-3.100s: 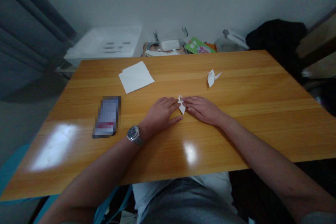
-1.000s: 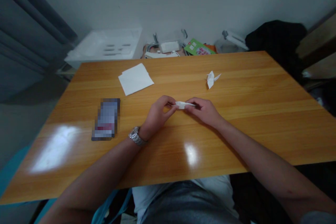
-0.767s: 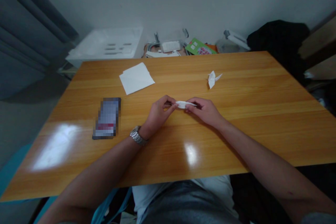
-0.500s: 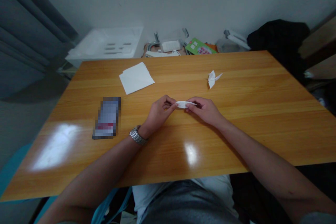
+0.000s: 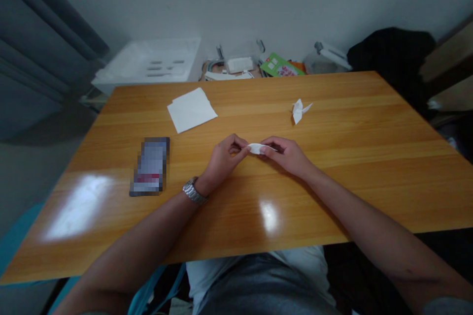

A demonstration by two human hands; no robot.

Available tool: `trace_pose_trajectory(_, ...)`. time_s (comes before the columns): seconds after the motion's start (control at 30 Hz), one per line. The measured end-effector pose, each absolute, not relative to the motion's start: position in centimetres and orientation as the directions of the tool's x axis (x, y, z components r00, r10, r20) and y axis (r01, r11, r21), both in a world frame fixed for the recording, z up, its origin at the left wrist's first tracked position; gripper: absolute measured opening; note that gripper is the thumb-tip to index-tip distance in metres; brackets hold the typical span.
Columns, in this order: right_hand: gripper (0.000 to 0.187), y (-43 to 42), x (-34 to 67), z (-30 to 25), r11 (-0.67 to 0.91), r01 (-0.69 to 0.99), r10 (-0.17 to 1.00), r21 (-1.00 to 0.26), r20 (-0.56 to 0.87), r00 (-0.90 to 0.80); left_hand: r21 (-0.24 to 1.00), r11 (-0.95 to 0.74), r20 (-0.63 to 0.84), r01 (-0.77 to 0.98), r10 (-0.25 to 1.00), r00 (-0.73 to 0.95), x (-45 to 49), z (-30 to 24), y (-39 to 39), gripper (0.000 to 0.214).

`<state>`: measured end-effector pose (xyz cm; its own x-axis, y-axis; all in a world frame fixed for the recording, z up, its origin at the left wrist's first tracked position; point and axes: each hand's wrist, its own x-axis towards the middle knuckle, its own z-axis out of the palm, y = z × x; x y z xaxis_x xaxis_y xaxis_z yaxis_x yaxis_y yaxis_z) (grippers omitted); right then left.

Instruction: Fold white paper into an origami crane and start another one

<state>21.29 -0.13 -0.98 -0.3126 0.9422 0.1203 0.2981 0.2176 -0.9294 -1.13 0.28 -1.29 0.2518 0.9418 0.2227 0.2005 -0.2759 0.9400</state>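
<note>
Between my two hands is a small piece of folded white paper (image 5: pixel 255 148), narrow and pointed towards the right. My left hand (image 5: pixel 228 155) pinches its left end between thumb and fingers; a metal-band watch (image 5: pixel 194 190) is on that wrist. My right hand (image 5: pixel 286 154) grips the right part, thumb on the near side and fingers behind. The fingers hide both ends of the paper in part. Beyond my right hand a folded white paper crane (image 5: pixel 298 111) rests on the wooden table (image 5: pixel 236 216).
Sheets of white paper (image 5: pixel 192 110) lie at the table's back left. A phone (image 5: pixel 151 165) with a blurred-out screen lies left of my hands. Behind the far edge are a white foam box (image 5: pixel 148 61), a green booklet (image 5: pixel 281 65) and a black cloth-like heap (image 5: pixel 391 54).
My right thumb has slid slightly left along the folded paper, and the paper's angle has shifted a little. My left hand has stayed nearly still.
</note>
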Motion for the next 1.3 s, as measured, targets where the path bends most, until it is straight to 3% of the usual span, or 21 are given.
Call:
trace_pose_trajectory(0.4, 0.031, -0.3, 21.3, -0.7, 0.227, 0.368, 0.944, -0.902, 0.11, -0.311, 0.956, -0.256, 0.204, 0.144, 0.933, 0.297, -0.8, -1.6, 0.2, 0.024)
trace_pose_trajectory(0.83, 0.03, -0.5, 21.1, -0.4, 0.213, 0.36, 0.934, -0.908, 0.081, -0.348, 0.904, -0.319, 0.211, 0.284, 0.912, 0.352, -1.0, -1.3, 0.2, 0.021)
trace_pose_trajectory(1.1, 0.036, -0.3, 20.8, -1.0, 0.046, 0.111, 0.955, -0.993, 0.011, -0.296, 0.968, -0.222, 0.191, 0.118, 0.954, 0.233, -0.6, -0.8, 0.1, 0.019)
trace_pose_trajectory(1.3, 0.032, -0.3, 20.7, -1.0, 0.064, 0.072, 0.965, -0.995, 0.043, -0.26, 0.977, -0.2, 0.171, 0.076, 0.941, 0.291, -0.4, -1.6, -0.2, 0.022)
